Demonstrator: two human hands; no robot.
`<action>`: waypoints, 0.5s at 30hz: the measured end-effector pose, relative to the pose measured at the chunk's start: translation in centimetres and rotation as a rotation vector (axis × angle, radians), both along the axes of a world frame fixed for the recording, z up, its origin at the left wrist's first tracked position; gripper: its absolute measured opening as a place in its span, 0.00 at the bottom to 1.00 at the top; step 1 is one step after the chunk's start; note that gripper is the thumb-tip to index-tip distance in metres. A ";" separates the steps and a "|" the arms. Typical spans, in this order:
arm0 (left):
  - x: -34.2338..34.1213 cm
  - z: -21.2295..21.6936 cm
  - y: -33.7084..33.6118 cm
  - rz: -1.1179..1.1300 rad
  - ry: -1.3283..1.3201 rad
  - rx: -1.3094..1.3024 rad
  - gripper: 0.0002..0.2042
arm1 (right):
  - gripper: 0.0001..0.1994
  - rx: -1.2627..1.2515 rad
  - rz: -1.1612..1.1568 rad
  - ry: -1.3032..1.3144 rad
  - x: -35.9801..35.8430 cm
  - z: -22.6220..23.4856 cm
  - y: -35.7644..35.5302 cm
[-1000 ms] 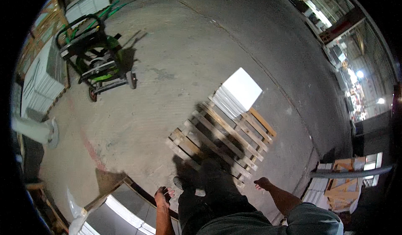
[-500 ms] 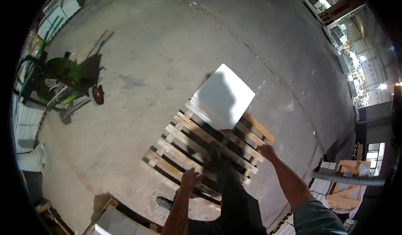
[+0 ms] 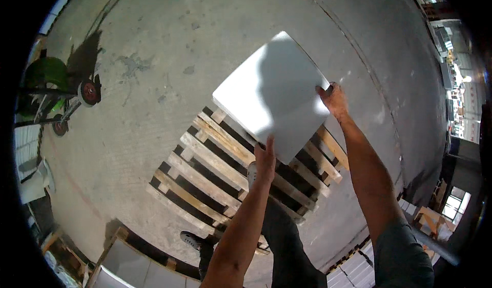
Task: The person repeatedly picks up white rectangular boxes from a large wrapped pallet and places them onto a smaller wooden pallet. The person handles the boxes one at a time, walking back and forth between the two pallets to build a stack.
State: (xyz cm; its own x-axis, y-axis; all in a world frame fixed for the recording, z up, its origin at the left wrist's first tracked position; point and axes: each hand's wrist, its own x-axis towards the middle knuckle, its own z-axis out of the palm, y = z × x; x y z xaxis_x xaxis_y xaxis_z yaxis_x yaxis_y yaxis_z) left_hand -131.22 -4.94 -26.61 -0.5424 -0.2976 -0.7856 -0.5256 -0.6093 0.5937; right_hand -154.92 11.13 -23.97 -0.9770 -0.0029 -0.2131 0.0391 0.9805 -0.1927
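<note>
Green wheeled cart [image 3: 56, 90] far left on concrete floor [image 3: 169, 42]; stacked pale slabs [image 3: 136, 270] bottom left.

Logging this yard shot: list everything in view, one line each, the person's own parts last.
Flat square white tile: one, white, held over the pallet's far end.
Slatted wooden pallet: one, pale brown, on the concrete floor.
Green wheeled cart: one, green, red-hubbed wheels, far left.
Stacked pale tiles: a few, grey-white, bottom left.
Dark shoe: one, near pallet's front edge.
Left hand: grips the tile's near edge.
Right hand: grips the tile's right edge.
</note>
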 end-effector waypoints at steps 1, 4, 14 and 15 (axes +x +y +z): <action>0.3 -0.5 -0.1 0.005 -0.024 -0.014 0.31 | 0.37 0.031 0.007 -0.002 0.2 0.3 -0.7; 0.2 0.0 0.7 0.078 -0.014 0.035 0.30 | 0.36 0.078 0.065 0.033 0.3 -0.3 1.8; 0.2 -2.2 1.1 0.119 -0.005 -0.238 0.30 | 0.35 -0.143 -0.023 -0.043 1.2 -0.9 1.8; 0.4 -2.7 0.7 0.152 -0.046 -0.257 0.31 | 0.36 -0.078 -0.092 -0.037 2.2 -1.6 1.9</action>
State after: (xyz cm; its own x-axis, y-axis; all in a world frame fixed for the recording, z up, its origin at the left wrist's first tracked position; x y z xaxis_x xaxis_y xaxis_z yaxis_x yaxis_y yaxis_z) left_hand -130.80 -4.26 -29.29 -0.4421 -0.5651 -0.6965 -0.4701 -0.5154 0.7165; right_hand -152.69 13.03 -25.56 -0.9655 0.0682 -0.2515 0.1364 0.9546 -0.2649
